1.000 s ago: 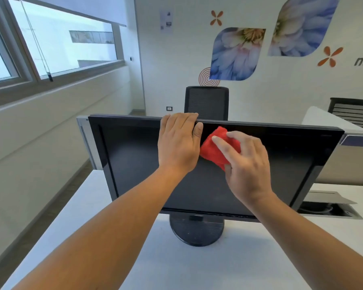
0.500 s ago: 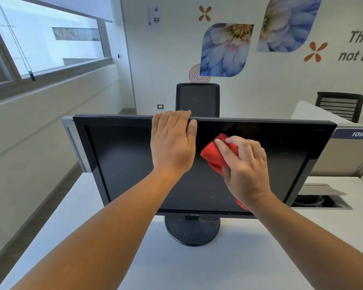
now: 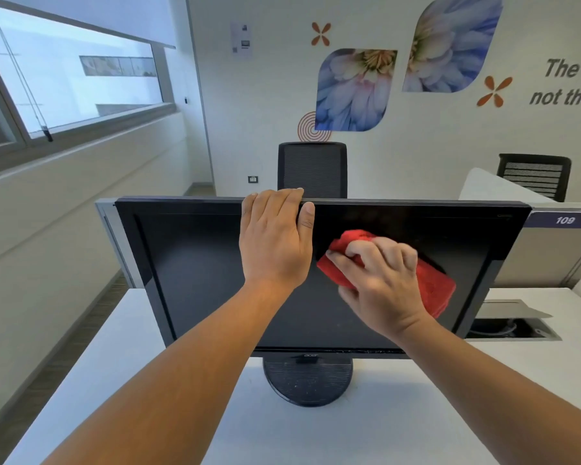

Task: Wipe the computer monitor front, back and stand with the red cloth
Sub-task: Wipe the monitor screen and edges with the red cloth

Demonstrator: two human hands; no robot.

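Lower centre: stand (image 3: 307, 380) on the white surface (image 3: 416, 431), speckled, apparently unwiped. Mid-frame right: our right hand (image 3: 383, 283) has its grip clenched on the red cloth (image 3: 433, 286), bunched against the monitor (image 3: 198, 280) screen; left hand (image 3: 275, 243) clasps its top edge. Risk, we judge: hard pressing tips the panel back, or leaves streaks.

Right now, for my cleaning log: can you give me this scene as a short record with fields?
left hand: grips top edge of black flat computer monitor
right hand: presses crumpled red cloth on screen, right of centre; blurred
stand: round black base on white desk
behind: black mesh office chair
progress: front being wiped; back not visible
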